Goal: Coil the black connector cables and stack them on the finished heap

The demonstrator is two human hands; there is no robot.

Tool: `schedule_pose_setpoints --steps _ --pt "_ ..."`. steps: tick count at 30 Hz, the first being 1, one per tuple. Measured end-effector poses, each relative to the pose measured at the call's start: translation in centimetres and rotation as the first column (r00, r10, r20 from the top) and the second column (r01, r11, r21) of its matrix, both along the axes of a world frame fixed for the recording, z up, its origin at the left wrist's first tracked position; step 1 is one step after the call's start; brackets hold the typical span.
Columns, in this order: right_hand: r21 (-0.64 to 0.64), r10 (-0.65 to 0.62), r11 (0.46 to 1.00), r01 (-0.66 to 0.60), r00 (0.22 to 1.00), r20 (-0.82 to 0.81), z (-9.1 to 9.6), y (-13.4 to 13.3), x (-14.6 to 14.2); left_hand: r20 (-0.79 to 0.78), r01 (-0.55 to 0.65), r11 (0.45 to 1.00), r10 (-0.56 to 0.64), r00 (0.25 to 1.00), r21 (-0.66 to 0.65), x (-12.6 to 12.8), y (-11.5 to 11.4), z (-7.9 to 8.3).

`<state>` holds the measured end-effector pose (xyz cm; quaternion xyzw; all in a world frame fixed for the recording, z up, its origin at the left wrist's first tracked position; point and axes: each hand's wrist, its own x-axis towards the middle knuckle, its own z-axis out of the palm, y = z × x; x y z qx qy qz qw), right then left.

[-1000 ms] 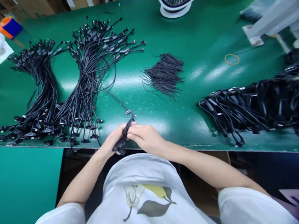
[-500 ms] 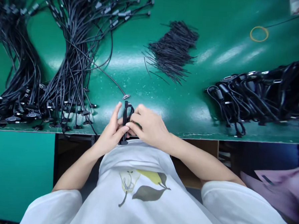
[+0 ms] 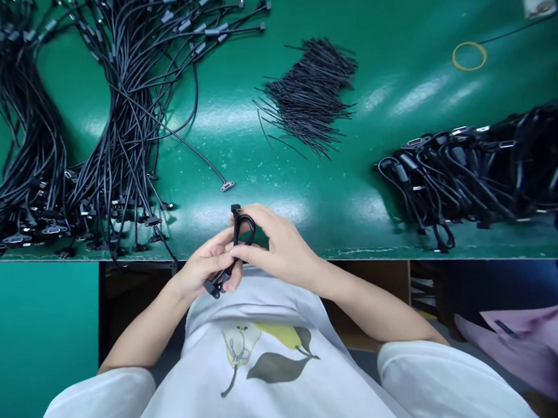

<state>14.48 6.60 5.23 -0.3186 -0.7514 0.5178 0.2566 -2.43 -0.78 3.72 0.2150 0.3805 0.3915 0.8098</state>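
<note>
A black cable (image 3: 237,228), folded into a small looped bundle, is held between both hands at the table's front edge. My left hand (image 3: 207,260) is closed around its lower middle, with the thumb across it. One connector sticks up at the top of the bundle and another hangs below the left fingers. My right hand (image 3: 277,246) is closed on the bundle from the right, its thumb near the middle and its fingers behind the loop. Whether a tie goes round the cable is hidden by the fingers. Just beyond lies a loose cable end with a metal-plated connector (image 3: 226,185).
Two large bunches of black cables (image 3: 120,101) lie on the left of the green table (image 3: 262,164). A pile of short black ties (image 3: 310,95) is in the middle. Folded cable bundles (image 3: 472,175) are stacked at right, and a yellow ring (image 3: 469,56) lies behind them.
The bundle has tilted, its lower end swinging left and toward me. My left fingers have curled around it, and my right fingers have moved up behind the loop. The view has shifted slightly.
</note>
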Motion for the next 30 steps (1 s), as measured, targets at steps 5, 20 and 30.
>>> schedule_pose_setpoints --steps 5,20,30 --pt "-0.084 0.013 0.996 -0.008 0.998 0.059 0.3 0.0 0.0 0.155 -0.017 0.992 0.036 0.987 -0.125 0.4 -0.6 -1.0" --pt "-0.128 0.041 0.991 -0.033 0.997 0.06 0.0 0.3 0.5 0.345 -0.02 0.986 0.076 0.935 -0.165 0.8 -0.7 -1.9" --pt "-0.124 0.044 0.992 -0.035 0.997 0.068 -0.2 0.5 0.7 0.355 -0.031 0.988 0.083 0.931 -0.151 0.9 -0.5 -2.0"
